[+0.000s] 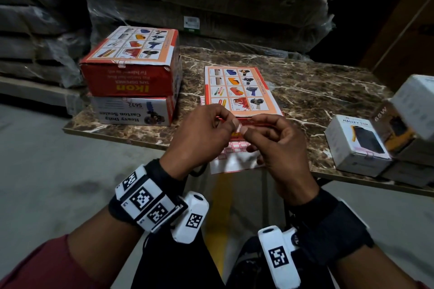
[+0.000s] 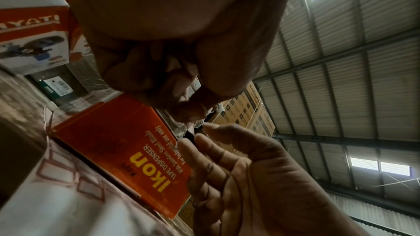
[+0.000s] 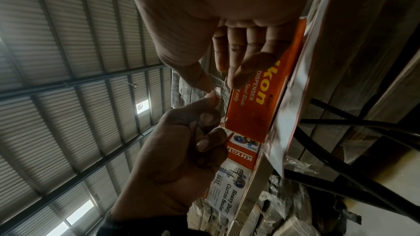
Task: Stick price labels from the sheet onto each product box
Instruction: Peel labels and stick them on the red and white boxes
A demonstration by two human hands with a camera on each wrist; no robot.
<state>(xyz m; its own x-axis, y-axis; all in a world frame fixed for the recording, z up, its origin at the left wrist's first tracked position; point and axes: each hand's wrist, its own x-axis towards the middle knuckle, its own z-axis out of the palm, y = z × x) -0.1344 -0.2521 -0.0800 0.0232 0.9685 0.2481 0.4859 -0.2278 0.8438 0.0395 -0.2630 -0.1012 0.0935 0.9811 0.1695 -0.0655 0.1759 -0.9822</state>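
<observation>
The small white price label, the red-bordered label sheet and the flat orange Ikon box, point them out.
Small white price label [image 1: 238, 128], head view, its middle between the fingertips.
Red-bordered label sheet [image 1: 234, 148], head view, printed rows below the hands.
Flat orange Ikon box [image 1: 239, 88], head view, its picture-grid top.

Bare marble table [image 1: 317, 91] lies open to the right of the flat orange box [image 1: 242, 89], reaching to the far edge. At the right, a cluster of small white boxes [image 1: 357, 145] blocks the near corner. On the left, a two-high stack of boxes [image 1: 131, 77] stands as a wall beside the orange box, with a narrow gap of tabletop between them. The label sheet [image 1: 232, 157] overhangs the near edge. Wrapped cartons [image 1: 211, 7] close off the far side.
</observation>
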